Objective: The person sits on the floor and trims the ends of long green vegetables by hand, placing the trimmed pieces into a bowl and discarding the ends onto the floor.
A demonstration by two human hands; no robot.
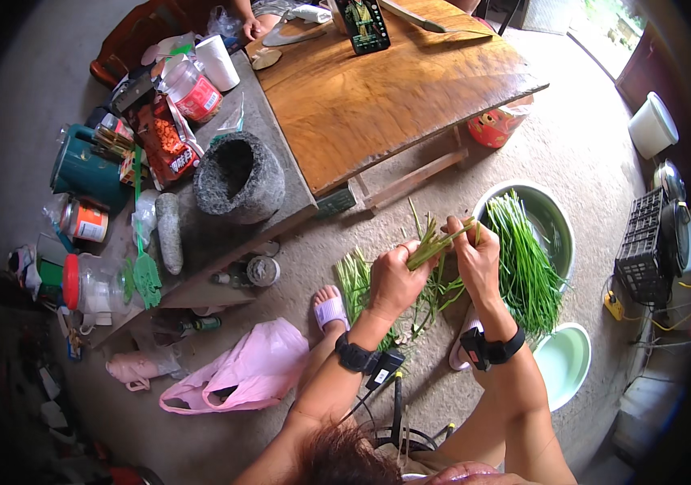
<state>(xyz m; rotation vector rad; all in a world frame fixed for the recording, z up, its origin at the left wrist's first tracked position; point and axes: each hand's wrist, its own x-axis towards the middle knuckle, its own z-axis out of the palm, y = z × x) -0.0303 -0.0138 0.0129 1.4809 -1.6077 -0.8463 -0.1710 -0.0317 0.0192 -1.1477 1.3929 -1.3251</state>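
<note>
My left hand [395,282] is closed around a small bunch of green stalks [431,247], which look like garlic chives. At the pale ends of that bunch, the fingers of my right hand [477,257] pinch some stalks. Beneath my hands, loose stalks and scraps [421,303] are scattered on the concrete floor. A heap of chives [354,276] lies by my left foot, partly hidden behind my left forearm. To the right, a large bundle of long chives [521,260] rests across a wide metal basin [568,242], its leafy ends hanging over the near rim.
A pale green basin [563,370] stands beside my right arm. Left of my feet lies a pink plastic bag [260,370]. A stone mortar [239,179] and pestle [169,233] stand on the cluttered side table. On the wooden table [381,109] are a phone [362,27] and a knife [418,18]; another person's hand [252,28] is behind.
</note>
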